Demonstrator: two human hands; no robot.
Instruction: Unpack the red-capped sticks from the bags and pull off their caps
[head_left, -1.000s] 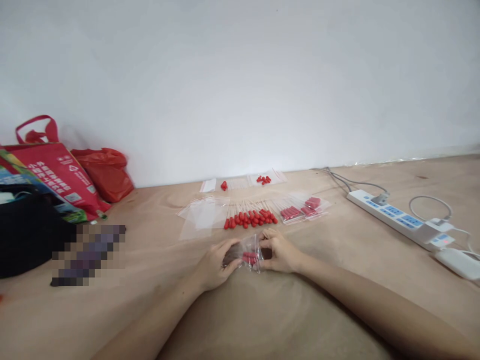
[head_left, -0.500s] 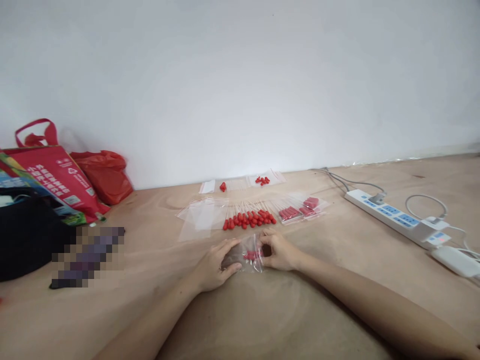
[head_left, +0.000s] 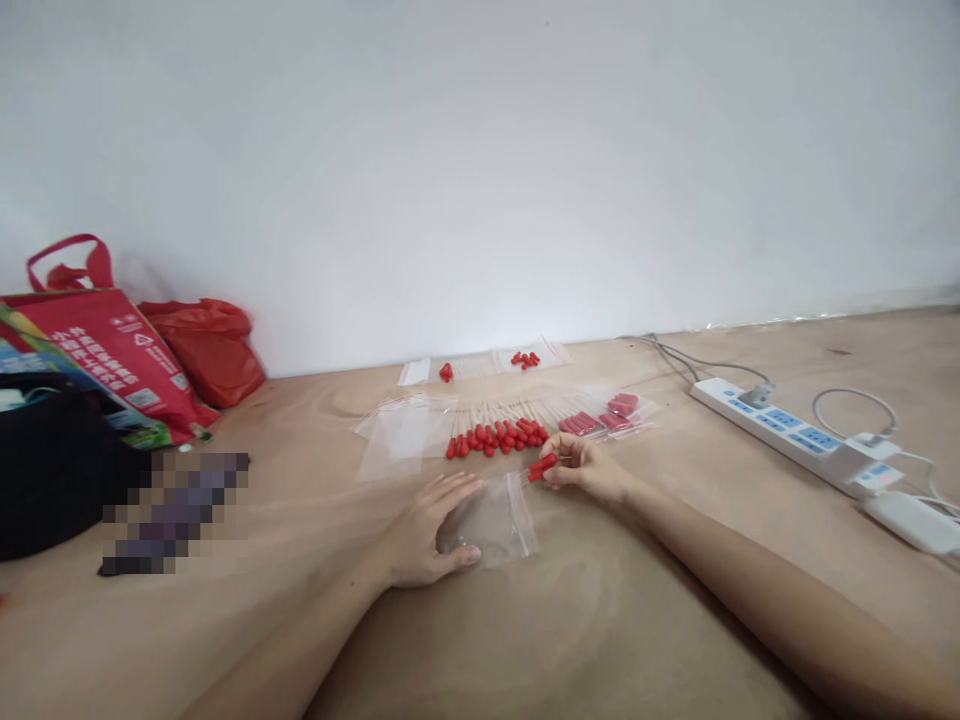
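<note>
My left hand (head_left: 427, 530) lies on the wooden surface (head_left: 525, 640), its fingers and thumb curved around the left edge of a clear plastic zip bag (head_left: 491, 520) that lies flat and looks empty. My right hand (head_left: 589, 468) is a little farther away and to the right, pinching a small bunch of red-tipped pieces (head_left: 543, 466) between its fingertips just above the bag's far corner. Right behind it lies a row of red-tipped thin sticks (head_left: 499, 432).
Empty clear bags (head_left: 401, 430) lie left of the sticks, filled bags of red pieces (head_left: 607, 415) to their right, two more small bags (head_left: 525, 358) near the wall. A white power strip (head_left: 795, 436) with cables sits at right. Red bags (head_left: 150, 350) and a black bag (head_left: 52, 470) stand at left.
My right hand drew the red pieces out of the clear bag and moved up and right with them. The bag now lies flat and empty under my left hand.
</note>
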